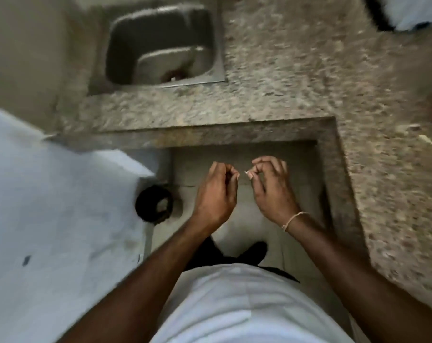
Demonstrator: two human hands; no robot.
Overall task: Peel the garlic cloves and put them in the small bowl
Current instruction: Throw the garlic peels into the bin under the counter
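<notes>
Landmark taken: the speckled stone counter [296,78], which formed an L round a floor recess. At far left of it stood a pale blue-white surface [49,206], with a dark round container [154,203] on the floor beside that. A steel sink [217,45] was set into the counter's far left part.

In front of the counter's inner edge, over the recess, both forearms reached forward from a white-clothed torso. The left hand [217,194] was raised, back toward the camera, its fingers curled with thumb meeting fingertips; whether it held anything could not be determined.

Just right of it, not touching, the right hand [271,191] pinched a small pale scrap [247,173], possibly garlic skin, between thumb and forefinger, remaining fingers loosely spread. A pale cord bracelet [294,219] circled that wrist.

The small bowl was not in view.
</notes>
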